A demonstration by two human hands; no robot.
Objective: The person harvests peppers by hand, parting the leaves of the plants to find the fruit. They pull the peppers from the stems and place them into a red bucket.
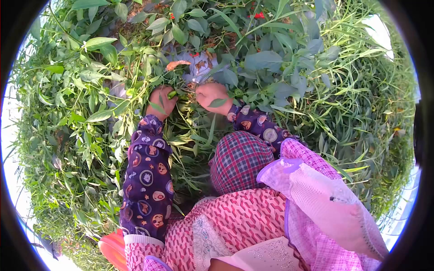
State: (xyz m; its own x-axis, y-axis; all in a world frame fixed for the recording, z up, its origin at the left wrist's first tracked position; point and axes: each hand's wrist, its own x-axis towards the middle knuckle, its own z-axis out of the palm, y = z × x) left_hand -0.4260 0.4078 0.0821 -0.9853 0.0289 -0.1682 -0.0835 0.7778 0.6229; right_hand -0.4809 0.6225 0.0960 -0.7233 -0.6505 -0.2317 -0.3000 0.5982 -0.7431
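Low among the leafy pepper plants, my left hand (162, 102) is closed, with what looks like a small green pepper (172, 95) at its fingers. A narrow leaf crosses the back of that hand. To its right, my right hand (211, 96) is curled into a fist close to the stems. Its fingers are turned away, so whatever they grip is hidden, and a leaf (218, 103) lies over it. Between and beyond the hands are a dry brown leaf (177, 65) and pale ground sheeting (199, 67).
Dense foliage (81, 131) surrounds me, with long grass (343, 108) on the right. Red fruits (257, 15) show at the far side. A plaid-covered knee (242, 162) rises below my right arm. A red plastic object (113, 249) sits at lower left.
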